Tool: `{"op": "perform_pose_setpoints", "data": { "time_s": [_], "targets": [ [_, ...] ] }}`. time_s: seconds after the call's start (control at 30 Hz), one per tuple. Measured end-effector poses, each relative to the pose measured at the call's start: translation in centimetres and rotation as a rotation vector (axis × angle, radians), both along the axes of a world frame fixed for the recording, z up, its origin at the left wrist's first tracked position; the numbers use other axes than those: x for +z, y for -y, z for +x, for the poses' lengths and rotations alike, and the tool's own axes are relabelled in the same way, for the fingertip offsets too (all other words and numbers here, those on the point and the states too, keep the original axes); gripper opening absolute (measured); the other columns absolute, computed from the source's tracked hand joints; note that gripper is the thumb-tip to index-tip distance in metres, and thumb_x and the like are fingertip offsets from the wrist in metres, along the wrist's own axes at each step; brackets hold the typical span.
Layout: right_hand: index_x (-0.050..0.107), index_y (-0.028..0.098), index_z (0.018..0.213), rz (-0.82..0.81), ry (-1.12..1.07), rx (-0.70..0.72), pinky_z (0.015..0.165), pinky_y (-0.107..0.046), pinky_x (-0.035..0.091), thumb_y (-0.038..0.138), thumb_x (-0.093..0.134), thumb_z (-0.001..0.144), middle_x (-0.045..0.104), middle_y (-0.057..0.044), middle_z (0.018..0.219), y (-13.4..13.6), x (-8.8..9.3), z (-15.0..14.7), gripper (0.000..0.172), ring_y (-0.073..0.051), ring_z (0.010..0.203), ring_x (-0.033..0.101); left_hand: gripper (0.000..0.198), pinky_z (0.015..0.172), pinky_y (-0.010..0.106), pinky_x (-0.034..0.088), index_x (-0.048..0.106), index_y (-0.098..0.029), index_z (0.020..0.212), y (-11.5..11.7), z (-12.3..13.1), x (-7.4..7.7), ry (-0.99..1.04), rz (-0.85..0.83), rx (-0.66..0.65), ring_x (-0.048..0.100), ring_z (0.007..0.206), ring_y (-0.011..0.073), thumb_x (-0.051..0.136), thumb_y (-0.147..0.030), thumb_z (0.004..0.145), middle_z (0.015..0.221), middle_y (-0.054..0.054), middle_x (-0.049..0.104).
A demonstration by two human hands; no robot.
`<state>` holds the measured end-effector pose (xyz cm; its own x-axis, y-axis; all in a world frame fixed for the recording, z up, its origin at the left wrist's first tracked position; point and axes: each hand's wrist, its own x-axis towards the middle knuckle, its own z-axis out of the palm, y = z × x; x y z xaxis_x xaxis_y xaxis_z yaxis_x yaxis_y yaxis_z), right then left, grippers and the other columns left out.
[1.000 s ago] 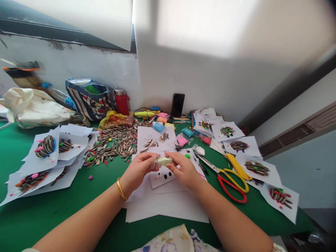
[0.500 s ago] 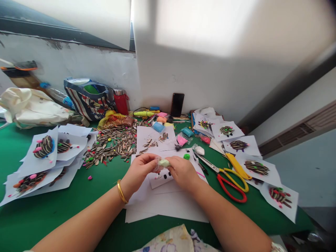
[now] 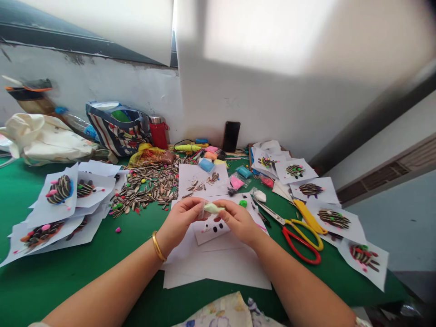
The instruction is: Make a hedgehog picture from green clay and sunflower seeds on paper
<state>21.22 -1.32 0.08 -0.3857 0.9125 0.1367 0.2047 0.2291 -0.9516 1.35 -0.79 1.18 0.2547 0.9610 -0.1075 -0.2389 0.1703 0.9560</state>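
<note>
Now two bare arms reach out over a green bench [image 3: 68,281]. The left hand [image 3: 180,222] and the right hand [image 3: 238,220] meet in the middle, just above a pile of white paper [image 3: 218,268]. Between them is a small lump of pale green clay [image 3: 213,208]. Part of it seems to be in a clear wrapper. The grip of each hand is closed on the lump. The left fingertips pinch one end and the right fingertips pinch the other. The lump is held up in the air, over the top sheet, which has a few black dots on it. A gold bangle [image 3: 157,245] sits on the left wrist.

Behind the left hand is a big heap of striped seeds [image 3: 146,186], with some bright bits mixed in. More seeds lie on a sheet further back. Near the right hand are red scissors [image 3: 301,247] and yellow scissors [image 3: 308,218], lying side by side. Little packets of blue clay [image 3: 206,164] and pink clay [image 3: 236,182] lie behind the hands.

On the far left are sheets with seed pictures [image 3: 59,190] stuck on them. More of these sheets [image 3: 334,218] lie on the right. At the back, by the wall, stand a black phone [image 3: 231,135], a red flask [image 3: 158,131] and a striped bag [image 3: 116,127].
</note>
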Motion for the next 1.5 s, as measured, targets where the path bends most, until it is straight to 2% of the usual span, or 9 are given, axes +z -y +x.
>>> {"op": "perform_pose_setpoints", "data": {
  "time_s": [0.17,0.43,0.5,0.67,0.77,1.0,1.1,1.27,1.5],
  "targets": [
    [0.058,0.020,0.093,-0.140,-0.136,-0.118,0.067,-0.030,0.050,0.044,0.065,0.084,0.065,-0.001,0.075,-0.2,-0.2,-0.2,0.027,-0.017,0.073,0.064,0.027,0.073,0.032,0.055,0.072,-0.015,0.091,0.2,0.2,-0.1,-0.037,0.021,-0.009,0.065,0.075,0.0173,0.075,-0.037,0.076,0.084,0.007,0.071],
    [0.057,0.021,0.086,-0.160,-0.092,-0.170,0.063,-0.029,0.048,0.038,0.062,0.084,0.064,0.001,0.069,-0.2,-0.2,-0.4,0.019,-0.017,0.068,0.065,0.030,0.072,0.032,0.056,0.052,-0.019,0.087,0.5,0.5,0.0,0.007,0.049,0.009,0.067,0.076,0.0158,0.075,-0.035,0.077,0.090,0.002,0.069],
    [0.059,0.021,0.090,-0.078,-0.031,-0.156,0.065,-0.030,0.048,0.035,0.059,0.087,0.065,-0.001,0.074,-0.4,-0.4,-0.2,0.015,-0.017,0.071,0.064,0.032,0.072,0.032,0.056,0.048,-0.019,0.085,0.4,0.5,-0.1,0.005,0.054,0.016,0.067,0.075,0.0154,0.074,-0.036,0.078,0.090,0.001,0.068],
    [0.067,0.020,0.103,0.331,0.202,-0.060,0.075,-0.032,0.048,0.036,0.065,0.087,0.068,-0.008,0.101,-0.7,-0.6,0.7,0.022,-0.020,0.091,0.060,0.034,0.070,0.032,0.057,0.047,-0.019,0.085,0.1,0.2,-0.4,0.000,0.065,0.068,0.067,0.072,0.0147,0.075,-0.037,0.077,0.086,-0.001,0.066],
    [0.068,0.021,0.106,0.426,0.294,-0.018,0.077,-0.032,0.048,0.034,0.063,0.090,0.068,-0.008,0.098,-0.8,-0.5,0.9,0.021,-0.021,0.090,0.060,0.031,0.068,0.029,0.056,0.048,-0.019,0.083,0.0,0.2,-0.7,-0.024,0.118,0.045,0.066,0.071,0.0131,0.074,-0.035,0.078,0.085,0.000,0.067],
    [0.069,0.023,0.100,0.443,0.297,-0.018,0.077,-0.031,0.047,0.025,0.053,0.096,0.067,-0.005,0.087,-0.6,-0.6,0.5,0.018,-0.018,0.083,0.060,0.025,0.064,0.029,0.058,0.057,-0.017,0.084,0.2,0.7,-1.3,-0.050,0.200,0.100,0.064,0.067,0.0120,0.073,-0.036,0.079,0.080,-0.001,0.066],
    [0.069,0.022,0.098,0.438,0.281,-0.027,0.075,-0.030,0.046,0.025,0.052,0.096,0.066,-0.004,0.084,-0.6,-0.8,0.5,0.017,-0.017,0.081,0.059,0.026,0.066,0.031,0.060,0.061,-0.017,0.088,0.1,0.8,-1.2,-0.033,0.152,0.111,0.065,0.068,0.0129,0.073,-0.039,0.078,0.078,-0.001,0.065],
    [0.067,0.021,0.088,0.424,0.283,-0.044,0.071,-0.028,0.044,0.023,0.051,0.095,0.062,-0.003,0.078,-0.6,-0.7,0.6,0.018,-0.016,0.076,0.056,0.032,0.073,0.036,0.062,0.067,-0.017,0.098,0.2,0.5,-0.5,-0.040,0.071,0.049,0.068,0.079,0.0167,0.070,-0.043,0.079,0.093,0.004,0.069],
    [0.064,0.021,0.083,0.427,0.293,-0.037,0.069,-0.027,0.043,0.024,0.048,0.097,0.058,-0.002,0.078,-0.6,-0.8,0.4,0.021,-0.016,0.076,0.054,0.027,0.069,0.030,0.059,0.069,-0.018,0.102,-0.3,-0.3,-1.0,-0.297,0.282,-0.016,0.068,0.075,0.0161,0.072,-0.030,0.078,0.088,0.004,0.073]
  ]
}}
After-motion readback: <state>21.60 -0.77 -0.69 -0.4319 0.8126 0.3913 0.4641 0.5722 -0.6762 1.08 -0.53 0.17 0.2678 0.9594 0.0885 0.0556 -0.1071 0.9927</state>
